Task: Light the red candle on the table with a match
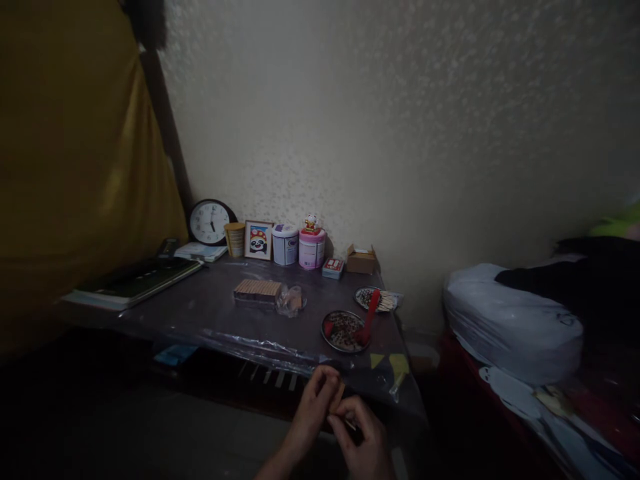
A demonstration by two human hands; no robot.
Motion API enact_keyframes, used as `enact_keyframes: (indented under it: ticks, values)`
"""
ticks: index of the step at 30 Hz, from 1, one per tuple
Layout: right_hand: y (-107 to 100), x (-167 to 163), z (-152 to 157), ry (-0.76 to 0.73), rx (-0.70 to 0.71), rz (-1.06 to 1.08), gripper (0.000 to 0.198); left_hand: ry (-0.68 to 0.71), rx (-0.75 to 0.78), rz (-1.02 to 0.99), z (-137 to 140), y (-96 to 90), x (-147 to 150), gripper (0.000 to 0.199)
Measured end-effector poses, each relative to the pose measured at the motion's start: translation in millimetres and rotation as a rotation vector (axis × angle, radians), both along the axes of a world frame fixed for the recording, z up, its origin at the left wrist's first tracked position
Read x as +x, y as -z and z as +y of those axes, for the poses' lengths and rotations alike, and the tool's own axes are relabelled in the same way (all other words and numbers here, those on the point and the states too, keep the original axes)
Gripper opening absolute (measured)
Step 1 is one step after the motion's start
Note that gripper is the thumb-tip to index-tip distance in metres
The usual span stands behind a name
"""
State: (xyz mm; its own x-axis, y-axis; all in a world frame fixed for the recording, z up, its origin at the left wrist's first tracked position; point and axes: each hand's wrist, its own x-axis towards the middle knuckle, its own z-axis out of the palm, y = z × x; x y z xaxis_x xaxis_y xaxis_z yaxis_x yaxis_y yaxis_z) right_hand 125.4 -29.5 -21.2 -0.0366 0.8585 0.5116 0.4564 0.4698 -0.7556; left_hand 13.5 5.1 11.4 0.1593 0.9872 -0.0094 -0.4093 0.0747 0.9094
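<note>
My left hand is at the near edge of the table, its fingers closed around a small tan, flat-looking piece. Just to the right, my right hand is bent in a pinch by the lower end of that piece. Whether its fingertips hold the piece or something smaller is hidden in the dim light. Beyond the hands, a round metal plate holds small dark and pale bits, with a red spoon resting in it. A second plate behind it carries similar bits and a bundle of pale sticks.
A row of small tan boxes or blocks lies mid-table beside crumpled clear plastic. Along the wall stand a clock, a cup, a panda picture, two tubs and a cardboard box. Clear plastic film covers the table.
</note>
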Motion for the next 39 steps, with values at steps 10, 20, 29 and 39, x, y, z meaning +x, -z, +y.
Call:
enact_keyframes:
  ticks: [10,20,29,39]
  values:
    - [-11.6,16.4,5.2,0.131,-0.017,0.095,0.016,0.065,0.017,0.031,0.0,5.7,-6.2,0.038]
    - [-32.0,32.0,3.5,0.05,-0.285,0.405,0.022,0.152,-0.079,-0.075,1.2,9.3,-13.1,0.047]
    - [-41.4,46.5,9.0,-0.058,-0.4,0.969,0.02,0.237,-0.125,-0.326,1.9,14.4,-10.4,0.035]
    - [-41.1,45.6,8.9,0.09,-0.384,1.04,0.029,0.297,-0.135,-0.296,-5.2,4.9,-12.4,0.038]
